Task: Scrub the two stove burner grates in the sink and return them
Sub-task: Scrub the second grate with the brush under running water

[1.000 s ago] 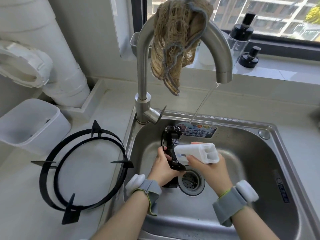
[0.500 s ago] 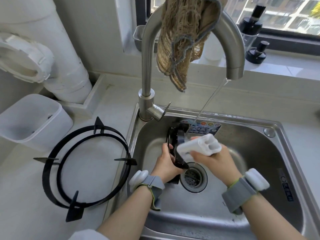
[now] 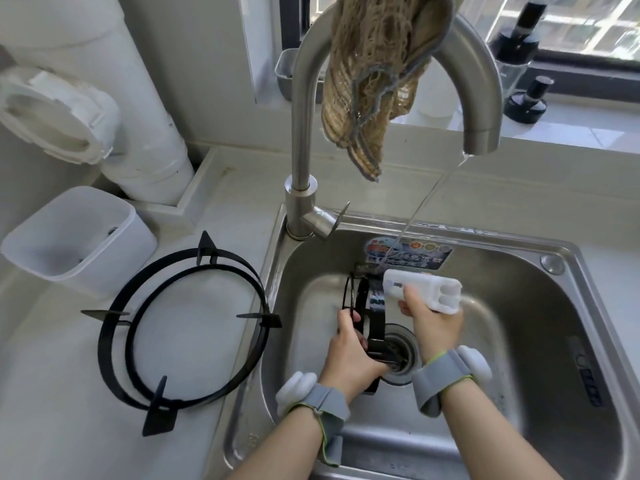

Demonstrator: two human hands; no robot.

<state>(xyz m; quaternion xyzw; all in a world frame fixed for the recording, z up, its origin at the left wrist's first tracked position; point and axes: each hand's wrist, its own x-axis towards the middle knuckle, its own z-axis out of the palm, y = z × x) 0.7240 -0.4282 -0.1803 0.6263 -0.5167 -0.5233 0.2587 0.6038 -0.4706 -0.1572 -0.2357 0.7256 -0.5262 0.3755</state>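
A black burner grate point(image 3: 372, 317) stands on edge inside the steel sink point(image 3: 519, 306), over the drain. My left hand point(image 3: 349, 355) grips its lower rim from the left. My right hand point(image 3: 433, 320) holds a white scrub brush point(image 3: 424, 292) against the grate's upper part, under a thin stream of water. The second black grate point(image 3: 183, 327), a double ring with pointed feet, lies flat on the counter left of the sink.
The tall steel faucet point(image 3: 301, 133) arches over the sink with a tan cloth point(image 3: 377, 74) draped on it. A white plastic tub point(image 3: 76, 237) sits at the left, white pipes behind it. Dark bottles point(image 3: 516, 46) stand on the windowsill.
The brush in my right hand has shifted up the grate toward the water stream. My left hand keeps its grip; the view has drifted slightly.
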